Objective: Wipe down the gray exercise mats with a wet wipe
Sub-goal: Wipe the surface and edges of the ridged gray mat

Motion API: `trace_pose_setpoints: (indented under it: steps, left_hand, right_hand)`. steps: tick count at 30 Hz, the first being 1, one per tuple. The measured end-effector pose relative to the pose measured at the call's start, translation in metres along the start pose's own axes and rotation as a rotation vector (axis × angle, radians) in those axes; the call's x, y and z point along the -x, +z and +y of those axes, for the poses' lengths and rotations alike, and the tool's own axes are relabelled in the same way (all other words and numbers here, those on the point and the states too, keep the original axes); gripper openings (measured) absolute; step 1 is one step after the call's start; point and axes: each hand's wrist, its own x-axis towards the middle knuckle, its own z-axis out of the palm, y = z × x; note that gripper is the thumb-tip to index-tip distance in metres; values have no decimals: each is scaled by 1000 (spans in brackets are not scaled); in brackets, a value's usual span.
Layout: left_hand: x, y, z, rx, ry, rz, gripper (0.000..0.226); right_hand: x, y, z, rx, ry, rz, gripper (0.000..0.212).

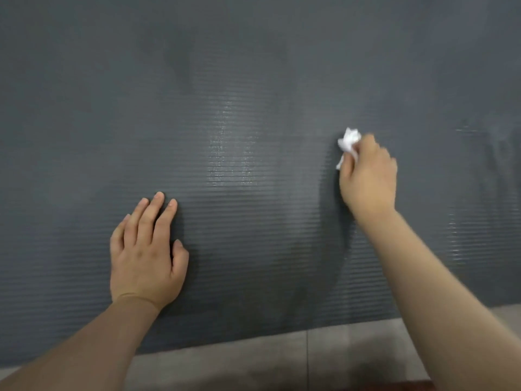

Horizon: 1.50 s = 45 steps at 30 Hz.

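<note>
A dark gray ribbed exercise mat (253, 80) fills nearly the whole view. My right hand (368, 176) grips a crumpled white wet wipe (348, 142) and holds it down against the mat right of center. My left hand (146, 249) lies flat on the mat at lower left, its fingers straight and close together. Shiny damp streaks show on the mat between the two hands and at the far right.
The mat's near edge runs along the bottom of the view, with gray tiled floor (282, 359) below it. A dark shadow falls on the mat between my hands.
</note>
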Motion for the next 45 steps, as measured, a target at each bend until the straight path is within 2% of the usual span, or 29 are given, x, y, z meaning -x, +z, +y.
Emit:
trace_pose_setpoints:
  steps: [3, 6, 8, 9, 13, 16, 18, 21, 23, 25, 27, 29, 32, 34, 36, 38, 40, 42, 45]
  left_hand:
    - [0, 1, 1, -11, -5, -19, 63]
    - [-1, -1, 1, -7, -8, -27, 64]
    - [-1, -1, 1, -14, -10, -26, 64]
    - [0, 0, 1, -15, -7, -26, 64]
    - [0, 1, -1, 0, 0, -4, 64]
    - [-1, 0, 0, 20, 1, -1, 64]
    - [-1, 1, 0, 17, -3, -8, 64]
    - [-1, -1, 0, 20, -8, -22, 64]
    - [-1, -1, 1, 9, -17, -40, 65]
    - [-1, -1, 2, 25, -25, -39, 64]
    - [-1, -1, 2, 39, -13, -25, 64]
    - [-1, -2, 4, 51, -18, -8, 64]
    - [-2, -4, 4, 55, -5, 9, 64]
    - [-3, -3, 4, 48, 0, 16, 64]
    - [-1, -1, 4, 33, 7, 25, 64]
    - [-1, 0, 3, 30, 6, 29, 63]
    - [0, 1, 2, 33, -3, 27, 63]
    - [1, 0, 4, 51, -10, 31, 63]
    - [0, 0, 5, 56, -10, 25, 63]
  right_hand:
    - [146, -31, 20, -74, -13, -109, 6]
    - [222, -52, 32, -54, -185, -213, 10]
    - [191, -46, 40, -22, -258, -183, 9]
    - [156, -39, 40, -5, -237, -141, 8]
    - [-17, -5, 31, 38, -17, 40, 15]
    - [-98, 6, 26, 58, 154, 27, 21]
    - [-85, 6, 22, 42, 196, 27, 21]
    - [5, -1, 37, -89, 163, 3, 13]
    - [92, -14, 52, -144, 234, -78, 9]
    - [175, -32, 60, -67, 284, -203, 15]
    - [224, -49, 57, -38, 335, -308, 21]
    - [200, -50, 57, 0, 301, -312, 20]
    - [79, -28, 48, 20, 299, -122, 17]
    - [-14, -10, 38, 8, 147, 1, 23]
    - [-86, 2, 28, 36, 28, 9, 25]
    - [-116, 7, 26, 59, -47, -40, 26]
    - [-100, 6, 38, 61, 8, -14, 27]
    - [-46, 2, 59, -12, 166, 37, 25]
    - [71, -17, 84, -81, 454, -53, 18]
